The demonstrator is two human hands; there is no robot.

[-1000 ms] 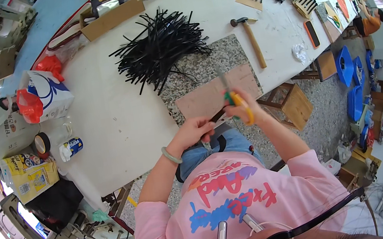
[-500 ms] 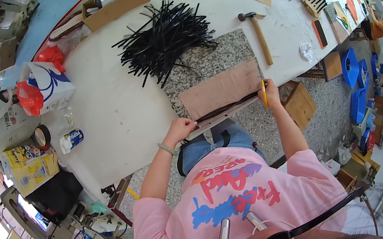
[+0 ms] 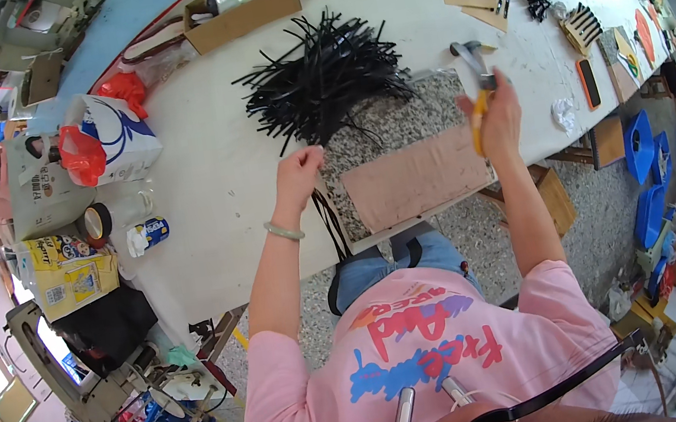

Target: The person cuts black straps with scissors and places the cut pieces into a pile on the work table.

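Her right hand (image 3: 500,112) grips a yellow-handled tool (image 3: 477,116) above the cardboard sheet (image 3: 416,179); left-hand fingers (image 3: 298,178) pinch black strips (image 3: 329,221) at the bench's (image 3: 212,186) near edge. Strips could slide off.

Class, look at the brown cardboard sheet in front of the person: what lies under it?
The cardboard sheet lies on a speckled granite slab, which shows beyond its far and left edges. The slab rests on the white table. Anything beneath the sheet's middle is hidden.

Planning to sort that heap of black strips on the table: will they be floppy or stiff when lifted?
Probably springy rather than limp: the black strips fan out mostly straight. Those by the left hand droop over the table edge, so long ones likely bend. The tangled heap may lift in clumps.
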